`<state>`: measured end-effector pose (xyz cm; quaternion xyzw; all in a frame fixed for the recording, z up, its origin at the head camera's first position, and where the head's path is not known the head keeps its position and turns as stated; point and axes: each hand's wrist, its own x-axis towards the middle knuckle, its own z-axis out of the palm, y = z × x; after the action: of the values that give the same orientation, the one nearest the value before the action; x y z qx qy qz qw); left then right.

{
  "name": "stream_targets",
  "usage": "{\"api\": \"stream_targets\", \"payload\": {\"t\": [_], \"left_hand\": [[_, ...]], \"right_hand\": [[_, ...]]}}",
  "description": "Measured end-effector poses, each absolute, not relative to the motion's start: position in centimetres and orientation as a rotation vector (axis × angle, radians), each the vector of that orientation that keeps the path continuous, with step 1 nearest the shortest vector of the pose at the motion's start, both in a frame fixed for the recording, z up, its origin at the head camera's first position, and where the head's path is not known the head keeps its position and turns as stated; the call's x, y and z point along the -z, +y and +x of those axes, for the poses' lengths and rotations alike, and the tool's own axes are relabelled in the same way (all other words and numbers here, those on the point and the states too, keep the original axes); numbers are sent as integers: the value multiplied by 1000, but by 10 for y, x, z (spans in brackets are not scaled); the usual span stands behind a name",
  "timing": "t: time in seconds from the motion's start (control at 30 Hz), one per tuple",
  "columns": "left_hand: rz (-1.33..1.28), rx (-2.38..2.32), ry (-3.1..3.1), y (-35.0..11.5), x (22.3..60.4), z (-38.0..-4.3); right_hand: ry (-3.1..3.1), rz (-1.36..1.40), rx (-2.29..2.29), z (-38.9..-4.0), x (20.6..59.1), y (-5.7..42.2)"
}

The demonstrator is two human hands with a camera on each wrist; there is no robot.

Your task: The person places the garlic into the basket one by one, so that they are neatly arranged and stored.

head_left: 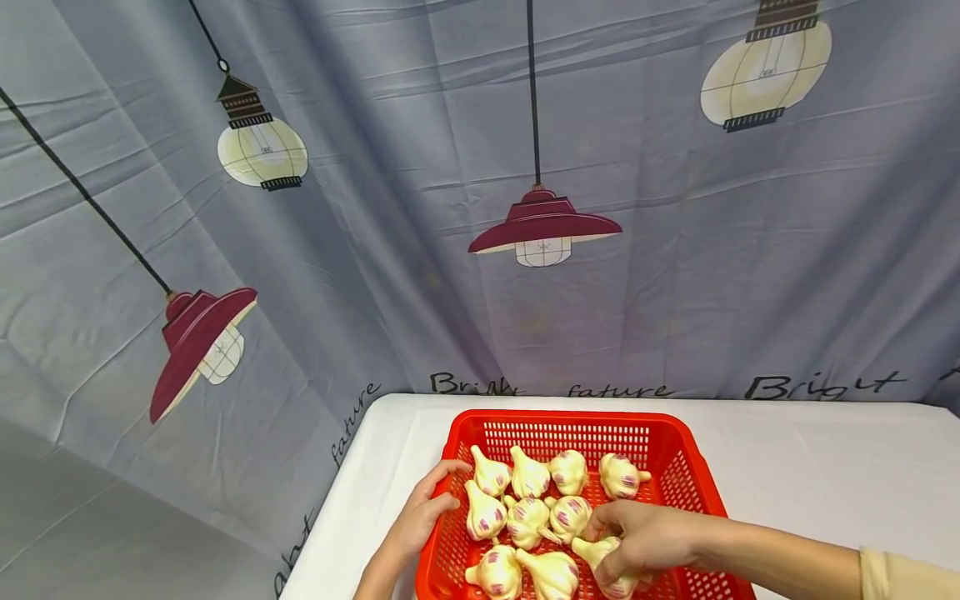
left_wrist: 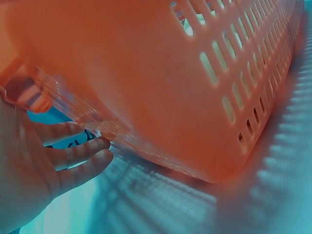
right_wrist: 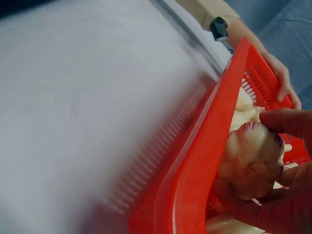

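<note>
A red plastic basket (head_left: pixel 570 415) with slotted walls holds several garlic bulbs, pale with purple streaks, such as one garlic bulb (head_left: pixel 530 472) near the far wall. My left hand (head_left: pixel 414 521) grips the basket's left rim, its thumb over the inner side; in the left wrist view the fingers (left_wrist: pixel 80 168) lie along the outside wall. Inside the basket, at the near right, my right hand (head_left: pixel 648 537) holds a garlic bulb (right_wrist: pixel 251 158) between thumb and fingers. That bulb's root end faces the right wrist camera, and the fingers cover part of it.
Under the basket is a table with a white cover (head_left: pixel 825 467), extending far to the right. Behind it hangs a grey curtain (head_left: pixel 637 317) printed with lamps and lettering, close along the table's back and left edges.
</note>
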<state>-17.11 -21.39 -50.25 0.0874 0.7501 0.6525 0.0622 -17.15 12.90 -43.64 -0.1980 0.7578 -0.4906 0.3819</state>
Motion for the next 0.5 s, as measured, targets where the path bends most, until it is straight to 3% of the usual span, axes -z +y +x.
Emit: {"api": "stream_targets", "payload": {"t": [0.5], "left_hand": [[297,-1991,2241,-214,501,-173]], "right_hand": [[2022,-612,1099,-174,443,119]]}}
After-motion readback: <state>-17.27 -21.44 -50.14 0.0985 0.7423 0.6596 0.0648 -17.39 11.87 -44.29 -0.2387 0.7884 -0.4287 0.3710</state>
